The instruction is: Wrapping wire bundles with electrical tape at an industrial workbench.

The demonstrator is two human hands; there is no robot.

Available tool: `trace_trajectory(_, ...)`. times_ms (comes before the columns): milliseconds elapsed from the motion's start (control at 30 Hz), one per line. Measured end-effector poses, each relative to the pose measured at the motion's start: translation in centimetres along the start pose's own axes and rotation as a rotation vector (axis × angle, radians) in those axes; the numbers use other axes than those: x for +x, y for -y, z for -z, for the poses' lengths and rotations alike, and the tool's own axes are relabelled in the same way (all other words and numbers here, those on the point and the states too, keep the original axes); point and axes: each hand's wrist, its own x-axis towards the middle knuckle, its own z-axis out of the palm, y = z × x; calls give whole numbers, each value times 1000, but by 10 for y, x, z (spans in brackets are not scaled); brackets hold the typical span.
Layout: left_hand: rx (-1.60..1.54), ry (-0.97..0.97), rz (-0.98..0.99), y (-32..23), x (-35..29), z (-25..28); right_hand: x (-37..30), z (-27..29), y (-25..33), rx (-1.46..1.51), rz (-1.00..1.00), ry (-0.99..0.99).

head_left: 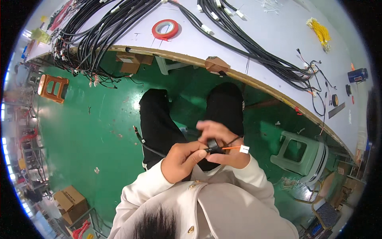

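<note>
A black cable [153,150] is held above the lap, and it is pinched between thumb and fingers of the left hand [177,161]. On the left, its tail sticks out past this hand, over the thigh. On the right, orange wires [230,148] with a white connector [244,149] are seen lying across the palm of the right hand [227,138]. This hand is curved around a black piece [214,145] just beside the left fingertips; whether it is gripped cannot be told. The right fingers are blurred, and the piece is partly covered, so its kind is hard to make out. The cable's middle is hidden by the left hand. Farther away, on the worktop [274,34], black cable bundles [234,42] are laid, cut off by the far edge of the view.
</note>
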Motion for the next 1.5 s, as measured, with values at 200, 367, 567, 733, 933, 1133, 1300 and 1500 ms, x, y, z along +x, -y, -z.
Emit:
trace_trajectory(200,389,-358,-330,0,11,-12,-11,-7,-5,-368,122,-145)
trace_trajectory(367,713,-468,-482,1,19,-6,-10,-30,-14,-165,-77,-400)
trace_trajectory(567,577,-620,-356,77,43,16,-17,-36,-15,244,-257,10)
trace_trajectory(733,138,-636,-217,42,31,62,19,2,70,-364,454,197)
trace_trajectory(933,-502,-264,-181,-14,-21,95,111,73,160,-1648,673,-786)
trace_trajectory(1133,-390,-712,-560,-49,-75,147,133,193,149,-2028,-152,-965)
trace_trajectory(1300,-747,-616,-708,-104,-88,144,141,149,161,-1953,-298,-846)
trace_trajectory(1500,-637,-270,-884,-175,-89,126,127,2,134,-933,439,-290)
